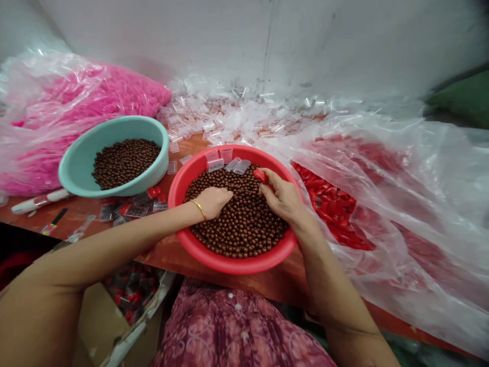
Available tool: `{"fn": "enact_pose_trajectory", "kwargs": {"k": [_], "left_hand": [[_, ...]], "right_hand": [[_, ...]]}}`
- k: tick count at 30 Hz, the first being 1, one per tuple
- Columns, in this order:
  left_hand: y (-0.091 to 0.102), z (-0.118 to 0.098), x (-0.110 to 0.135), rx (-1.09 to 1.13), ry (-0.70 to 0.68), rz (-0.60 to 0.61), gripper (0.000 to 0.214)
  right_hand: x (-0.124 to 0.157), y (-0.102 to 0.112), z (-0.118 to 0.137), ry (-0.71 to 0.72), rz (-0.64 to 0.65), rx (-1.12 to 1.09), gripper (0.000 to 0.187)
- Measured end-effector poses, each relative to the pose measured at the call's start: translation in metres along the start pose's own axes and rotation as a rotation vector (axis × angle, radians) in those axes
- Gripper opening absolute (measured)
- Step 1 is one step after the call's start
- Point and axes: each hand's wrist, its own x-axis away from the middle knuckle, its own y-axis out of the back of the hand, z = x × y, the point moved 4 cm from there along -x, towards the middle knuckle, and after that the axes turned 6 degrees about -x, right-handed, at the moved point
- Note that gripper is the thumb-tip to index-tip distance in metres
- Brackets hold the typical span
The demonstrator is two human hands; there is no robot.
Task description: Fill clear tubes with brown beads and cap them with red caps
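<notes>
A red basin holds many small shiny brown balls. My left hand, with a gold bangle at its wrist, rests on the balls with its fingers curled; what they grip, if anything, is hidden. Between the thumb and fingers of my right hand is a red plastic cap, held over the right side of the basin. Several clear plastic containers lie on the balls at the basin's far side.
A teal basin with brown balls stands left, before a bag of pink pieces. Clear containers are heaped behind. Red caps fill a plastic bag at right. Filled red-capped containers lie left, above a cardboard box.
</notes>
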Motion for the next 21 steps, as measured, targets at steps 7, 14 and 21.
{"fn": "enact_pose_trajectory", "kwargs": {"k": [7, 14, 21], "left_hand": [[0.0, 0.003, -0.006, 1.056, 0.146, -0.133, 0.023], [0.008, -0.01, 0.011, 1.681, 0.146, -0.135, 0.029], [0.004, -0.013, 0.015, 1.737, 0.27, -0.006, 0.018]], "right_hand": [[0.0, 0.002, -0.004, 0.035, -0.078, -0.117, 0.038], [0.0, 0.006, -0.005, -0.034, -0.178, -0.257, 0.037], [-0.002, -0.001, -0.001, -0.056, -0.114, -0.359, 0.04]]}}
